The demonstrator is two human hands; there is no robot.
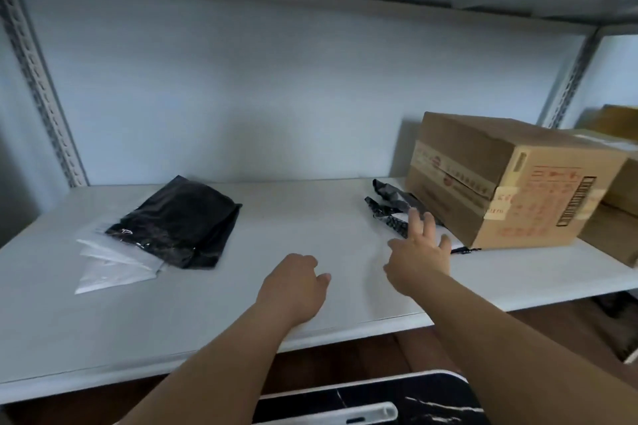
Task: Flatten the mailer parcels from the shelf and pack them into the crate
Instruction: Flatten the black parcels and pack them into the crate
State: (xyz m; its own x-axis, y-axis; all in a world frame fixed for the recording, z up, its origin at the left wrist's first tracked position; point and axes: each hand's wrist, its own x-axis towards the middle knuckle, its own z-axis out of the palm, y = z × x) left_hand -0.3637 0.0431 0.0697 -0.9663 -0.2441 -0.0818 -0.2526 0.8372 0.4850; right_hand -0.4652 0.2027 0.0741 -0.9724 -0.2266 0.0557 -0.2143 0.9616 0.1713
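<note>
The right hand reaches over the shelf with fingers spread, holding nothing, fingertips at the crumpled black mailer that lies against the cardboard box. The left hand, left of the box near the shelf's front edge, is loosely curled and empty. Well left of the box, across bare shelf, lies a flat black parcel.

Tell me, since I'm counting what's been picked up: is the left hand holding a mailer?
No. The left hand hovers over the bare shelf with loosely curled fingers, holding nothing.
</note>
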